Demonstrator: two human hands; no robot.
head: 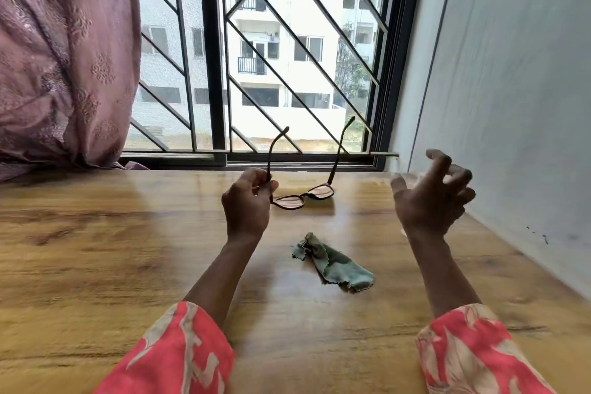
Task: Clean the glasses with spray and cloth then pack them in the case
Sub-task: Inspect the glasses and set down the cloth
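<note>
A pink curtain [60, 51] hangs at the far left, its folds bunched down onto the back edge of the wooden table [96, 249]. Beside it a barred window [256, 51] fills the middle of the view.

The left forearm reaches forward from a coral patterned sleeve [179, 352], wrist raised off the table. The left hand [246, 201] is curled, back of the hand toward the camera, with thumb and fingers pinching one temple of the glasses [303, 195] near its hinge. The glasses are held open, lenses low just above the tabletop, both temples pointing up and away toward the window.

Nearer the camera, between the two forearms, a crumpled green cloth [332, 262] lies flat on the table, touched by neither hand.

The right forearm rises more steeply from its own sleeve. The right hand [431, 198] is lifted in the air near the grey wall [511, 89], palm turned inward, fingers spread and bent like a loose claw, slightly blurred. It grips nothing.
</note>
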